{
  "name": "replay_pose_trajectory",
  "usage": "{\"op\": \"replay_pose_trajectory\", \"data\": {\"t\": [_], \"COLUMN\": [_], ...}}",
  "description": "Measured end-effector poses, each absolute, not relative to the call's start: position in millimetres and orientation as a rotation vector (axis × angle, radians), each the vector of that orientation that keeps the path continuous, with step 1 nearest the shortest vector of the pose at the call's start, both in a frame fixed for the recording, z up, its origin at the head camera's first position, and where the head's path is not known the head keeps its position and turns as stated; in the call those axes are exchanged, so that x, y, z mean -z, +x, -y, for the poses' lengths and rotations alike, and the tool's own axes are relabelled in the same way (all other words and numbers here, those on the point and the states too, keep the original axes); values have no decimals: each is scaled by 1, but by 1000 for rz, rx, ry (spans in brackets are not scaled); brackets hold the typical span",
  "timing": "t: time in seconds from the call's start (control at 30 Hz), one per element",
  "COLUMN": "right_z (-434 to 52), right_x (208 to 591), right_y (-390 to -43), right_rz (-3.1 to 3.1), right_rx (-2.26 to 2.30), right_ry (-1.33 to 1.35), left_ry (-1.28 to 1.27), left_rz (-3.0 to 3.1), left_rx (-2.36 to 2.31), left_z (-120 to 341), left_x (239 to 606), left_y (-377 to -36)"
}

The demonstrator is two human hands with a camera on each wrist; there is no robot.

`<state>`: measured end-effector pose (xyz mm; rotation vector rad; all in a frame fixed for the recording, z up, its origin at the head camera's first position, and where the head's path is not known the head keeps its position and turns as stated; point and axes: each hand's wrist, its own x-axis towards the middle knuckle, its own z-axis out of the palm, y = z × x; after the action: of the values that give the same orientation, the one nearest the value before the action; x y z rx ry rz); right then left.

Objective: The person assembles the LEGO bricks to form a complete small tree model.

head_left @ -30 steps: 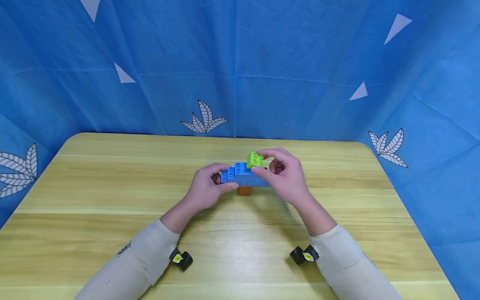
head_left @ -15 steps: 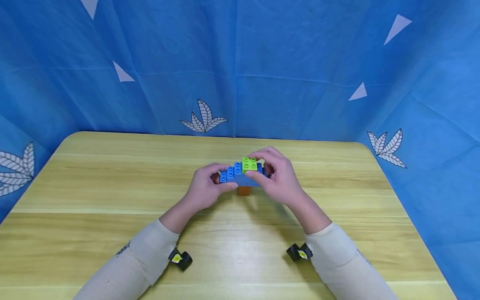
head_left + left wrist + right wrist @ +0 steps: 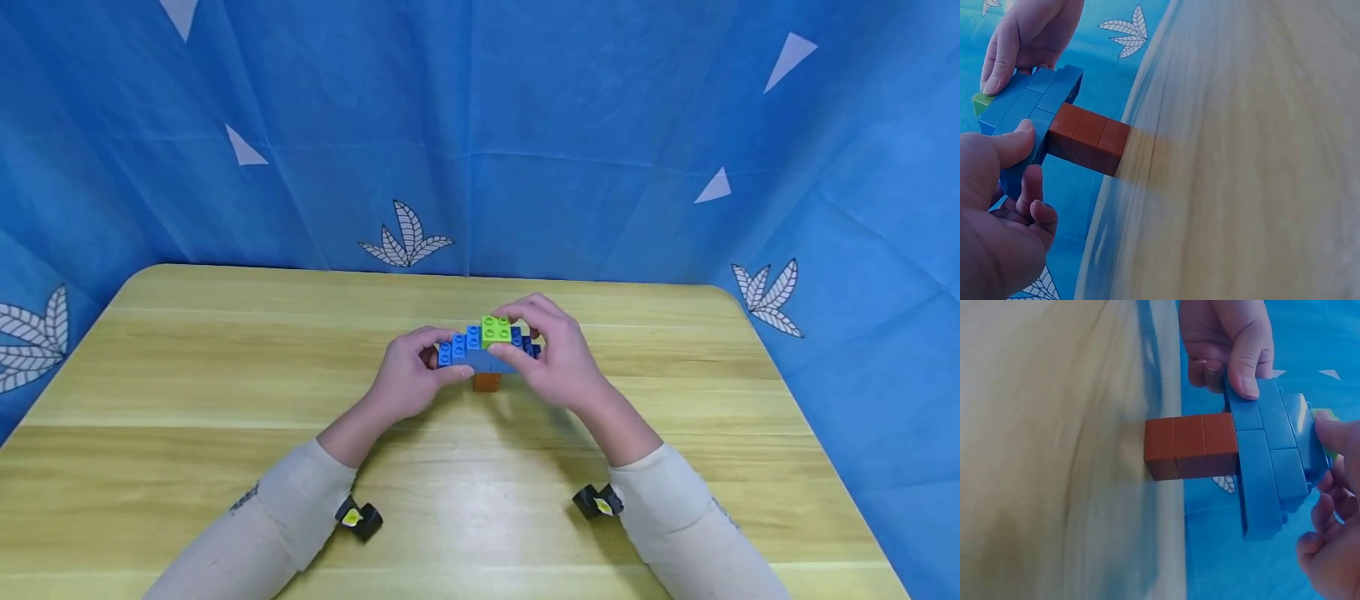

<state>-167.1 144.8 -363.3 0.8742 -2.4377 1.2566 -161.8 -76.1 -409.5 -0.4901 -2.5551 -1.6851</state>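
Observation:
A tree-like toy-brick build stands upright on the wooden table. Its trunk is a stack of brown bricks (image 3: 1191,447). Stepped layers of blue bricks (image 3: 1029,103) spread wider on top of that trunk. A lime-green brick (image 3: 496,331) with studs up sits at the middle of the top blue layer; whether it is fully pressed down, I cannot tell. My left hand (image 3: 408,375) grips the left end of the blue layers between thumb and fingers. From the right, my right hand (image 3: 558,354) pinches the green brick, thumb in front and fingers behind.
The wooden table (image 3: 247,350) reaches back to a blue patterned curtain (image 3: 570,125), which also hangs at both sides. A black wrist device (image 3: 360,518) sits at the left cuff, and a similar device (image 3: 597,502) at the right cuff.
My right hand has moved left and slightly down, bringing the tilted green brick level onto the middle of the top blue layer. The left hand keeps its hold.

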Motion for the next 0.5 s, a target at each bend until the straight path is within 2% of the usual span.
{"op": "replay_pose_trajectory", "data": {"t": [0.5], "right_z": [-182], "right_x": [400], "right_y": [-147], "right_rz": [2626], "right_rx": [-1310], "right_ry": [460], "left_ry": [-390], "left_rz": [2605], "left_rx": [1834], "left_z": [89], "left_x": [410], "left_y": [-161]}}
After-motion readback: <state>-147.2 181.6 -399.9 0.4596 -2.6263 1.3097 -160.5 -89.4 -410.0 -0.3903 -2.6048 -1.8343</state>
